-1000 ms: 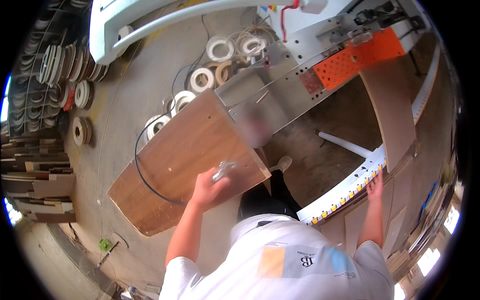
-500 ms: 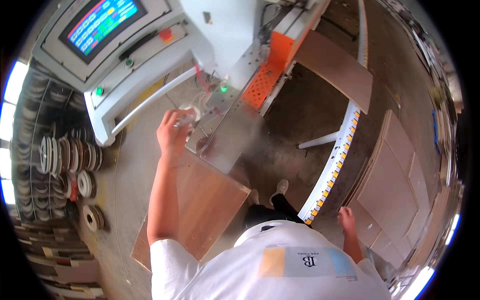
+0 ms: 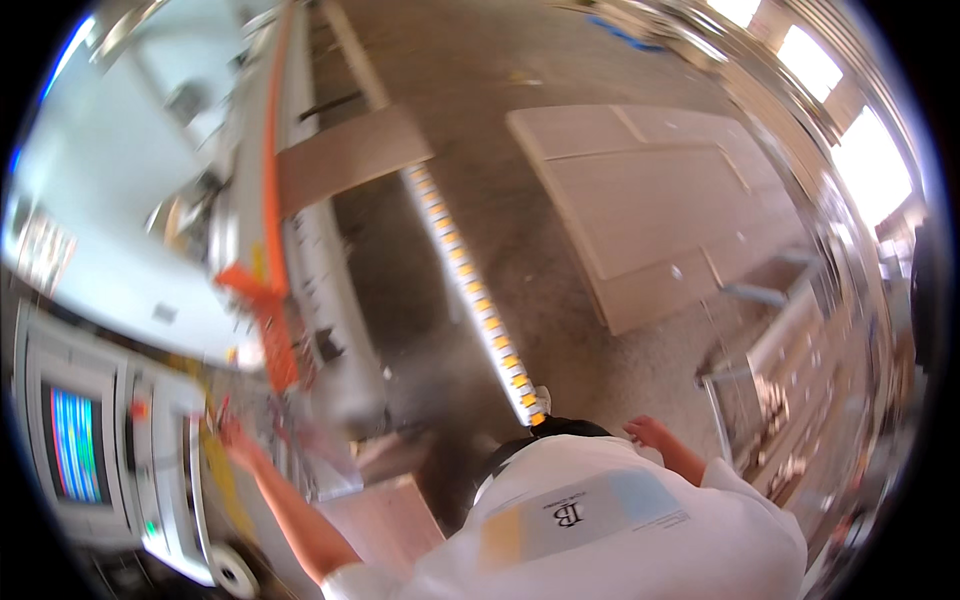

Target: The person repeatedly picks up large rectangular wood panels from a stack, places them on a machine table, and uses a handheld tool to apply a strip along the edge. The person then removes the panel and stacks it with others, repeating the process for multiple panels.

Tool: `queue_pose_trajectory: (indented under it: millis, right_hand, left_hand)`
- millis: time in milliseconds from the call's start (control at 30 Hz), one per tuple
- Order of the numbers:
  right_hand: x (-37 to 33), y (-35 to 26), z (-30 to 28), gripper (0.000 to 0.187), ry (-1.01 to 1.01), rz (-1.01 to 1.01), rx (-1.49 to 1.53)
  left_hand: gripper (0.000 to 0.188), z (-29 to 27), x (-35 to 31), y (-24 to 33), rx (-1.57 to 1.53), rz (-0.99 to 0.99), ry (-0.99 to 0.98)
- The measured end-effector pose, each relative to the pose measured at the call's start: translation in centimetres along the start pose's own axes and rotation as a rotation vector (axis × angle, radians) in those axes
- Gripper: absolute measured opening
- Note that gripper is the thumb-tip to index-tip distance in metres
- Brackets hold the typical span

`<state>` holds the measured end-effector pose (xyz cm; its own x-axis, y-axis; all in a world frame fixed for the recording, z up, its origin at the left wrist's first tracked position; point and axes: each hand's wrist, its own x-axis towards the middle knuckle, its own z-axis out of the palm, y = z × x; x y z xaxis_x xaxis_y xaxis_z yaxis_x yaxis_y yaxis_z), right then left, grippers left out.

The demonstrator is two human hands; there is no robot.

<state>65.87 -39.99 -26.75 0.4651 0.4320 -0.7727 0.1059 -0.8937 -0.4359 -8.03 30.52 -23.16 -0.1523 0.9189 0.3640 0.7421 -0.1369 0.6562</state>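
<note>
My left hand (image 3: 237, 442) reaches out at the lower left, beside the pale handrail of a machine's control console (image 3: 125, 430). Motion smears its fingers, so what it holds, if anything, cannot be made out; a small red thing shows at its fingertips. My right hand (image 3: 650, 433) hangs low by my right side, fingers loosely curled, with nothing seen in it. Ahead of me runs the machine's bed with an orange guard (image 3: 270, 310). A brown panel (image 3: 355, 155) lies across from the bed to a white roller rail (image 3: 470, 285) with yellow rollers.
A stack of large brown boards (image 3: 650, 200) lies at the right. Nearer, a metal-framed rack (image 3: 735, 400) stands beside more stacked boards. A wooden box or board (image 3: 385, 525) sits low in front of me, and a white roll (image 3: 233, 570) is at the lower left.
My view has swung to the right, so the console now sits at the lower left and the board stack nearer the middle. My left arm stays stretched toward the machine; my right hand stays low.
</note>
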Motion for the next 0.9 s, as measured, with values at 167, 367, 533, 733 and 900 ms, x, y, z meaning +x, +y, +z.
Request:
queue_pose_trajectory:
  millis: [167,367,533,733,900]
  right_hand:
    - [-2.4,0.2,2.2,0.048,0.067,0.08,0.146]
    - [-0.8,0.2,-0.8,0.051,0.088,-0.04,0.067]
    - [2.8,3.6,-5.4,0.05,0.073,0.016,0.243]
    - [9.0,11.2,-10.6,0.05,0.099,0.079,0.146]
    - [10.1,11.9,-14.3,0.049,0.144,0.115,0.415]
  left_hand:
    - [0.047,7.1,-10.8,14.3,-0.195,-0.311,0.309]
    - [0.028,14.6,-28.7,36.1,-0.843,-0.338,-0.59]
    - [0.027,20.1,-37.5,45.3,-0.296,0.355,-1.154]
    - [0.026,22.8,-40.2,50.2,-0.091,0.205,-1.126]
    - [0.021,24.0,-40.2,50.2,-0.103,-0.006,-1.095]
